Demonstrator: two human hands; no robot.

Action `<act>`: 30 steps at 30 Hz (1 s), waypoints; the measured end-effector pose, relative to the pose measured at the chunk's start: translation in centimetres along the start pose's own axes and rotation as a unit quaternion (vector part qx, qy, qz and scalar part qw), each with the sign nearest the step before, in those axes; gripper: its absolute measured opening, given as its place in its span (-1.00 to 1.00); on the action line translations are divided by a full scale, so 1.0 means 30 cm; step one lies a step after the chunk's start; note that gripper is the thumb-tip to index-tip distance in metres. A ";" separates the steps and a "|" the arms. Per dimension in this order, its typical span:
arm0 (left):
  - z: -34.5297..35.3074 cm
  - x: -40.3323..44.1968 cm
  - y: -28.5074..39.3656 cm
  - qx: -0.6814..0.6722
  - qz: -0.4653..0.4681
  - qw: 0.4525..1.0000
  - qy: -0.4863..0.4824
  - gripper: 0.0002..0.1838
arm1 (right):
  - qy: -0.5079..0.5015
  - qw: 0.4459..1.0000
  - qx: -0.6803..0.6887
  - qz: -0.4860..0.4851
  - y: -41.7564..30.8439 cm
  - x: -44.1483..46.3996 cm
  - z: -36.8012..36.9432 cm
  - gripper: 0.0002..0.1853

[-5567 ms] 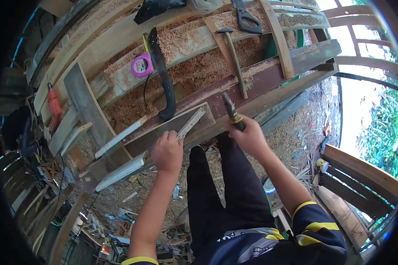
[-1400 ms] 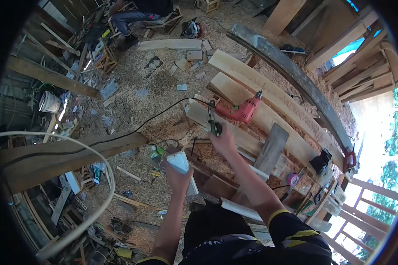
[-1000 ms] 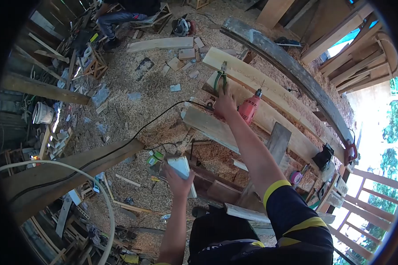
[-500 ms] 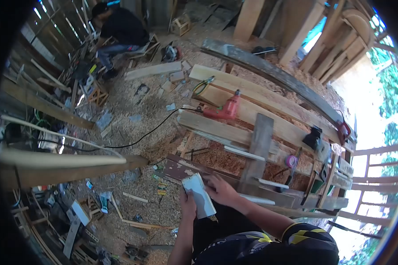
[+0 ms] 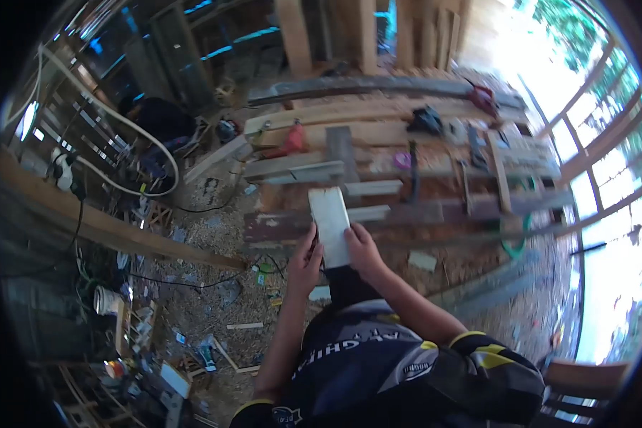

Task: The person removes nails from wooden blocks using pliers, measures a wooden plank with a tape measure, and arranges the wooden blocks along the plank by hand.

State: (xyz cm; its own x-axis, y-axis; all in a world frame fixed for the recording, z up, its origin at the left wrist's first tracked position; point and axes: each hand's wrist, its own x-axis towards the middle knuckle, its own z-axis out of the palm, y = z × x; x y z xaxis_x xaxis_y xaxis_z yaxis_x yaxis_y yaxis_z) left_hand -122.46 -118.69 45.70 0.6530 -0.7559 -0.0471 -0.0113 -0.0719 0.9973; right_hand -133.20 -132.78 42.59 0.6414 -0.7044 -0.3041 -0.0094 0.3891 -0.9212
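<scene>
A flat, whitish rectangular block (image 5: 329,225), which looks like a painted piece of wood, is held between my two hands in front of my shirt. My left hand (image 5: 305,262) closes on its left edge, thumb on the near side. On the opposite edge, my right hand (image 5: 364,250) grips with bent fingers. Both hands are over the near side of a low bench of planks (image 5: 285,227). A red power drill (image 5: 291,140) lies on the boards beyond them, out of reach of the fingers.
A roll of purple tape (image 5: 402,160), a hammer (image 5: 466,187) and a dark tool (image 5: 425,120) lie along the bench. Another person (image 5: 165,123) crouches at the far left. Wood shavings and scraps cover the floor; a beam (image 5: 121,214) crosses at left.
My view has swung round to the right. The block now stands straighter before me, and my right hand has gone from its upper face to its right edge.
</scene>
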 end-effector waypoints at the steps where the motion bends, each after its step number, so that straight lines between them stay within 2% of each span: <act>1: 0.043 -0.040 0.062 0.040 0.014 0.998 -0.039 -0.37 | 0.023 1.000 0.009 -0.009 -0.021 -0.061 -0.059 -0.59; 3: 0.120 -0.095 0.174 0.106 0.069 0.986 -0.108 -0.34 | 0.060 0.998 0.015 -0.034 -0.048 -0.164 -0.179 -0.58; 6: 0.194 -0.153 0.230 0.169 0.050 0.949 -0.262 -0.32 | 0.092 0.994 0.055 -0.012 -0.087 -0.328 -0.336 -0.57; 10: 0.318 -0.227 0.274 0.209 0.099 0.923 -0.307 -0.32 | 0.147 0.983 0.103 -0.026 -0.062 -0.460 -0.451 -0.56; 13: 0.368 -0.253 0.332 0.152 0.079 0.930 -0.326 -0.34 | 0.156 0.983 0.074 -0.059 -0.138 -0.532 -0.478 -0.58; 16: 0.386 -0.243 0.325 0.093 0.059 0.949 -0.296 -0.40 | 0.140 0.982 0.089 -0.086 -0.242 -0.562 -0.472 -0.65; 19: 0.405 -0.212 0.285 -0.066 -0.012 0.969 -0.240 -0.53 | 0.126 0.983 0.087 -0.105 -0.297 -0.574 -0.477 -0.68; 24: 0.442 -0.182 0.237 -0.173 -0.089 0.960 -0.199 -0.61 | 0.101 0.988 0.039 -0.111 -0.342 -0.579 -0.487 -0.64; 27: 0.471 -0.140 0.177 -0.193 -0.109 0.959 -0.176 -0.62 | 0.108 0.990 -0.021 -0.090 -0.330 -0.526 -0.540 -0.40; 28: 0.477 -0.118 0.166 -0.192 -0.114 0.961 -0.166 -0.62 | 0.154 0.972 -0.110 -0.136 -0.309 -0.508 -0.554 -0.28; 30: 0.497 -0.067 0.145 -0.173 -0.112 0.969 -0.137 -0.61 | 0.237 0.903 -0.285 -0.219 -0.288 -0.472 -0.581 -0.06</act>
State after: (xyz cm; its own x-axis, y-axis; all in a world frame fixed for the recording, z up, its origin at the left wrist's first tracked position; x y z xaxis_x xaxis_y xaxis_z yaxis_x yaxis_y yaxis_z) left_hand -135.09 -127.19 49.32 0.3839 -0.8941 -0.2307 0.3924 -0.0682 0.9173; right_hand -155.56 -136.51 50.61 0.2812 -0.9436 0.1751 -0.3142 -0.2629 -0.9122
